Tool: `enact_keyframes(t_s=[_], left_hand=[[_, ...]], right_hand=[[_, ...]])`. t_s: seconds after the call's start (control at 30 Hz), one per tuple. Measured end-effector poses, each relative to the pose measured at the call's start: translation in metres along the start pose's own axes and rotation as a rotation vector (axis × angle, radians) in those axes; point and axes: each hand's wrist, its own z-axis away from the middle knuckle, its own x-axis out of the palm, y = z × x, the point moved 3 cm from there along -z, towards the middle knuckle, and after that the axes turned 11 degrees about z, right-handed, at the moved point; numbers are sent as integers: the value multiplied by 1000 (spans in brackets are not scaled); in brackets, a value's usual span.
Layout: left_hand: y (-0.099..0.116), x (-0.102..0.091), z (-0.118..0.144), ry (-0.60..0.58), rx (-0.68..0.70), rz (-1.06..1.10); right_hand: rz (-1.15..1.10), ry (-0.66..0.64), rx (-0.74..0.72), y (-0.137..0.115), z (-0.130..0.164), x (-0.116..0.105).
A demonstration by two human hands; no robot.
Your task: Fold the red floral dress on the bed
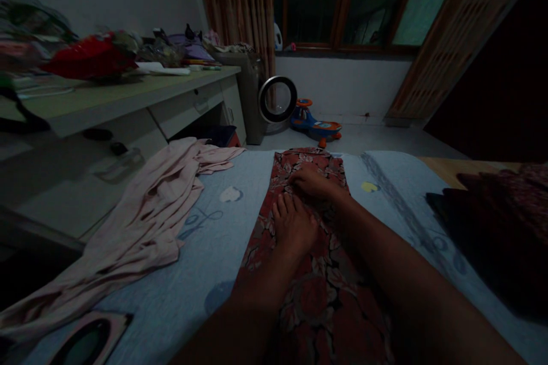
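Note:
A long red-brown floral garment (306, 291) lies lengthwise on the light blue bedsheet (222, 239), folded into a strip that reaches toward the far edge. My left hand (295, 225) rests palm down on its middle, fingers stretched and spread. Just beyond it, my right hand (314, 183) has its fingers bent and drawn together at the garment's upper part, seemingly pinching the fabric. The exact grip of those fingertips is partly hidden. My right forearm covers some of the garment's right side.
A crumpled pale pink garment (149, 205) lies at the left. Dark folded clothes (492, 234) are piled at the right. Beyond the bed are a cluttered desk (149, 97), a washing machine with its round door (277, 100) swung out, and a blue-orange ride-on toy (314, 124).

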Motion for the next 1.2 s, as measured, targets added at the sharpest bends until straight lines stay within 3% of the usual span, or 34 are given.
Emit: enact_keyframes(t_s=[0.07,0.27,0.57,0.67,0.73,0.9,1.03,1.2], left_hand=[[-1,2,0,3,16,-7],[-2,3,1,16,27,-20],[-2,-2,-1,4,-18,54],[-3,-6,-5,-12,-26,83],[-3,-12,-8,27,-24,113],[-5,-22,-13,253,-25,232],[-16,-14,-18,349,-17,359],[-29,-3,-22,359,-25,483]], right_hand=[[52,-11,27,-1,-5,8],[177,157,70,5,-2,29],[184,44,170,17,-3,46],[157,88,183,15,-2,41],[148,176,167,11,0,32],[123,354,55,-3,3,18],[66,285,-44,-9,-3,27],[68,152,-82,-7,-8,43]])
